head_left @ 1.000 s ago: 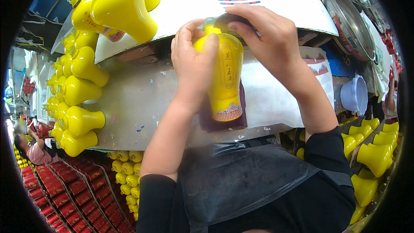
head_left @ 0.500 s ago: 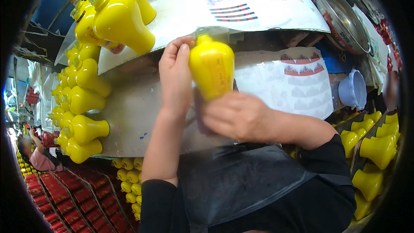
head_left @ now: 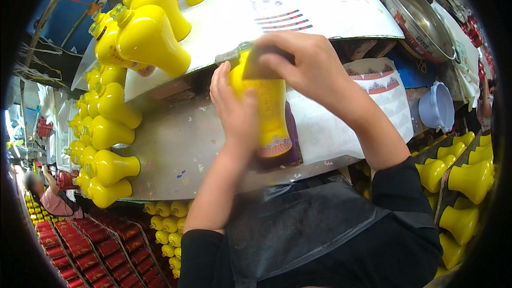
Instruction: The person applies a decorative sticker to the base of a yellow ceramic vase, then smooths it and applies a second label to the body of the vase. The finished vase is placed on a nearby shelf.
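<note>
A glossy yellow bottle (head_left: 273, 112) lies tilted on the worktable, its clear neck pointing away from me. Faint lettering runs down its front, and a patterned band circles its base. My left hand (head_left: 233, 109) grips its left side, fingers along the edge and thumb over the front, somewhat blurred. Between the curled fingers of my right hand (head_left: 312, 61) is a dark flat scraper-like piece (head_left: 261, 64), pressed against the bottle's shoulder. A purple cloth (head_left: 291, 133) lies under the bottle. Beside the neck is a greyish translucent block (head_left: 228, 56).
Several yellow bottles (head_left: 112, 165) line the table's left side; more stand on the raised white board (head_left: 224, 10). Printed decal sheets (head_left: 341, 112) lie at right, near a lavender bucket (head_left: 437, 108) and a metal basin (head_left: 418, 18). A person (head_left: 56, 197) is far left, near red boxes (head_left: 96, 250).
My right hand has moved from the bottle's base up to its shoulder with the dark piece. My left hand has slid from the neck down the side. The bottle is now lower, over the purple cloth.
</note>
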Available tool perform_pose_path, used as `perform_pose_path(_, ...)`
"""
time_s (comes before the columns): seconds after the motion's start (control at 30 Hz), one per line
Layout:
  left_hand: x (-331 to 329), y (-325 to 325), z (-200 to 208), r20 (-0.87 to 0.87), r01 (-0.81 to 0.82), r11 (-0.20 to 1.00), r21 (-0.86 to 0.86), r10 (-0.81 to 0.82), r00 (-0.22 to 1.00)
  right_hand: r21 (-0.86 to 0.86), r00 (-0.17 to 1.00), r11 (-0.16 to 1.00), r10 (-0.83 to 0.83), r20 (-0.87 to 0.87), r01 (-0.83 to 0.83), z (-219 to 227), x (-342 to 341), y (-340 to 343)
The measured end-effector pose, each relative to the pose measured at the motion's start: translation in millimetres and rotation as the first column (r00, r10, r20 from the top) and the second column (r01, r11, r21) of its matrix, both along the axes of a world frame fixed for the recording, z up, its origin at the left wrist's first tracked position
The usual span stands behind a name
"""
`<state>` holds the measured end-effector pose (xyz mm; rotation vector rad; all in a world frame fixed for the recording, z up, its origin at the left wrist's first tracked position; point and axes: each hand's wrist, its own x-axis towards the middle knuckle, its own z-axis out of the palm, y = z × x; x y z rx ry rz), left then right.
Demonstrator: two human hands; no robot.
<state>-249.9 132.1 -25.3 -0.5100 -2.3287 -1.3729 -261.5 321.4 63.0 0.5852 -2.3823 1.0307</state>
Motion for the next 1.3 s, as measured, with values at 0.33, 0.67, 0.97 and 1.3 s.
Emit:
perform_pose_path(0.33,57.6,-33.4,-26.9,0.339,0.121,0.975,-0.186,-0.052,0.939,-0.427,0.982,0.904,0.088,0.164,-0.01,-59.5,53.1,12.7)
perform_pose_path(0.67,70.8,-44.0,-29.7,0.419,0.351,0.936,-0.016,-0.312,0.853,-0.76,0.941,0.567,-0.091,0.326,0.318,-119.1,67.8,-17.3)
perform_pose_path(0.97,86.6,-42.6,-28.6,-0.012,-0.02,0.987,-0.159,0.018,1.0,-0.313,0.998,0.95,-0.039,-0.043,0.024,-91.4,125.5,-29.8)
perform_pose_path(1.3,89.0,-38.7,-29.1,0.164,0.048,0.997,-0.057,-0.038,0.986,-0.761,0.902,0.587,0.114,0.416,0.276,-88.3,127.9,16.0)
